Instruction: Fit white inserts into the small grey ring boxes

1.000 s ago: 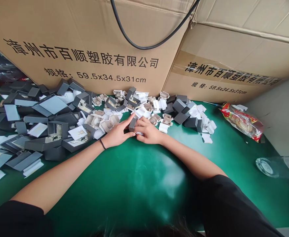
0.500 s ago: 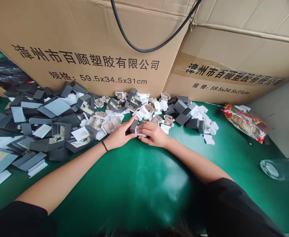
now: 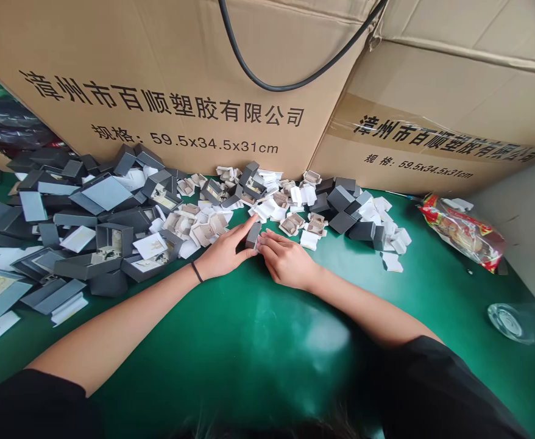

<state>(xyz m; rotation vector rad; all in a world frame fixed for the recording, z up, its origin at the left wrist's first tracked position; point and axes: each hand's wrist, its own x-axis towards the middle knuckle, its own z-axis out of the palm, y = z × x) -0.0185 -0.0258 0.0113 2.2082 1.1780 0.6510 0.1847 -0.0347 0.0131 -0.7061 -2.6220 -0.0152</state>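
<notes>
Box (dark grey) in left hand

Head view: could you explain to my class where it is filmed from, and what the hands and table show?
There is no machine: one camera, worn on a person's head, looks forward and down. The person's bare left hand holds a small dark box between thumb and fingers. The right hand has its fingertips at the box's right side; whether they pinch anything is hidden. On the green table, dark boxes, some open, are heaped to the left, pale pieces lie beyond the hands, and a red-edged packet lies to the right. Large cartons stand behind.
</notes>
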